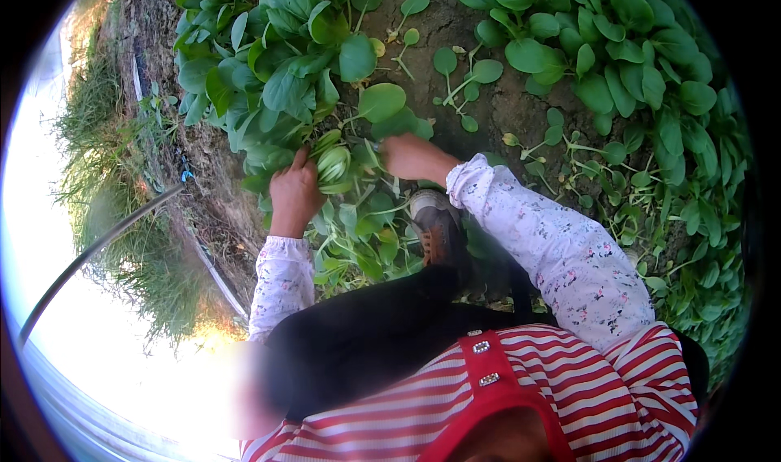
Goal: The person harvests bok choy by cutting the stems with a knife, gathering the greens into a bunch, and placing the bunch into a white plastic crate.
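Observation:
My left hand (294, 192) is closed around a leafy green head of bok choy, its pale, bulging stalk base (333, 166) turned toward my right hand. The leaves of that head merge with the standing greens, so where they end is hidden. A short distance to the right, my right hand (413, 157) is curled into a fist, knuckles up, close to some broad leaves (382, 102). Something thin and pale shows by its fingers, too blurred to name. Loose green leaves (366, 234) lie below both hands.
Dense bok choy (285, 47) grows at the far left, and another thick row (626, 47) stands on the right. Bare soil (415, 63) with small uprooted-looking plants runs between them. My shoe (435, 222) rests just below my right hand. A curved pole (98, 254) and grass (114, 161) border the left.

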`<state>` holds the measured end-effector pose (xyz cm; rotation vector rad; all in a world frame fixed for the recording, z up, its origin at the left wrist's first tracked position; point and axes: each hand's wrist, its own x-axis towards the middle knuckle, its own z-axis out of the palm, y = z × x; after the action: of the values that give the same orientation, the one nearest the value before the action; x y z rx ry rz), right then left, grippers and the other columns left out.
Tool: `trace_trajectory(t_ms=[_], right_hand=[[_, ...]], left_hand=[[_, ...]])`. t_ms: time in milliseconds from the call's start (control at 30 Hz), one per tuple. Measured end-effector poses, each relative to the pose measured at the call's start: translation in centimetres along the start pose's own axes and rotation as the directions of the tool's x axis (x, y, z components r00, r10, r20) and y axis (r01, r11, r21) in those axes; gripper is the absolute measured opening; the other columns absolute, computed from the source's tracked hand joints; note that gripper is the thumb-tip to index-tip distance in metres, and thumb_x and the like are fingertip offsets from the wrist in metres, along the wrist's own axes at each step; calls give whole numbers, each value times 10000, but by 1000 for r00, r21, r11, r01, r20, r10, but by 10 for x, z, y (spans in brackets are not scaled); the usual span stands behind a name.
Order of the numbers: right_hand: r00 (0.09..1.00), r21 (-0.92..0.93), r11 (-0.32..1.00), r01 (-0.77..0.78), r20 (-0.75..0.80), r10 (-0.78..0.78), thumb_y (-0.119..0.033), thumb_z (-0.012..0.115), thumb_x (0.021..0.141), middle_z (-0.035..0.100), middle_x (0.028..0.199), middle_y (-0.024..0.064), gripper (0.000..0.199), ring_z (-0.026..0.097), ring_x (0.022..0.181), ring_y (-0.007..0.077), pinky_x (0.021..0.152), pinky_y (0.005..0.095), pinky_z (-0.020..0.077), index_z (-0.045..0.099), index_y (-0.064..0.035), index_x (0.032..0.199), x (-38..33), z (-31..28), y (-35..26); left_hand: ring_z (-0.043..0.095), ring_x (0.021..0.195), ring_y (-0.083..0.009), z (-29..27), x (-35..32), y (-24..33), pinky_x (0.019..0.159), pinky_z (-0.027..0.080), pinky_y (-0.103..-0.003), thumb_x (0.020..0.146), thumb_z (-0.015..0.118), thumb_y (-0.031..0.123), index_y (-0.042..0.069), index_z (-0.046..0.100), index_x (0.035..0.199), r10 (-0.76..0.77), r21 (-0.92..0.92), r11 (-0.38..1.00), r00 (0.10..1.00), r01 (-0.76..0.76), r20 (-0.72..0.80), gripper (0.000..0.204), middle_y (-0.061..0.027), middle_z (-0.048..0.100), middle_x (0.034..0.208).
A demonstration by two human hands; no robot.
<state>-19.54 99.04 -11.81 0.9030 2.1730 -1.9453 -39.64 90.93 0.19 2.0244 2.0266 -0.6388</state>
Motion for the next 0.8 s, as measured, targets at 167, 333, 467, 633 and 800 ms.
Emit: trace_trajectory(t_ms=[167,333,467,633,800], right_hand=[[898,162,985,-54,-424,119,-225,517,909,633,777,314,282,627,767,487,712,554,493,536,51,962,-5,-16,-18],[918,120,992,-32,-389,77,-238,539,919,624,846,311,295,600,820,492,739,546,469,579,52,954,21,-17,-10],[960,152,988,12,-278,31,-246,529,923,635,921,289,309,605,874,474,771,524,479,610,48,975,30,-21,-10],[960,-21,994,104,-260,-106,-266,499,925,646,921,269,329,625,881,444,781,514,493,618,41,948,34,-29,-13],[983,-103,995,5,-183,-24,-144,476,862,667,948,248,271,644,913,440,837,510,507,685,-5,966,48,-29,-17]], left_hand=[[654,722,-255,-29,2,13,657,488,-366,576,647,3,44,597,790,145,59,988,985,-140,-89,224,-92,565,1333],[647,709,-243,-33,43,0,622,489,-370,575,654,2,54,568,702,197,129,975,971,-180,-135,162,-122,444,1457],[649,718,-288,-23,52,-23,644,509,-375,554,698,48,75,637,721,146,144,979,989,-141,-22,181,-152,479,1396],[679,817,-340,-19,51,-20,720,558,-435,536,788,127,142,675,1027,36,121,991,986,-56,165,504,-155,513,1304],[677,802,-342,-12,55,-27,694,561,-432,553,805,202,110,667,986,38,138,989,987,-60,157,464,-144,589,1165]])
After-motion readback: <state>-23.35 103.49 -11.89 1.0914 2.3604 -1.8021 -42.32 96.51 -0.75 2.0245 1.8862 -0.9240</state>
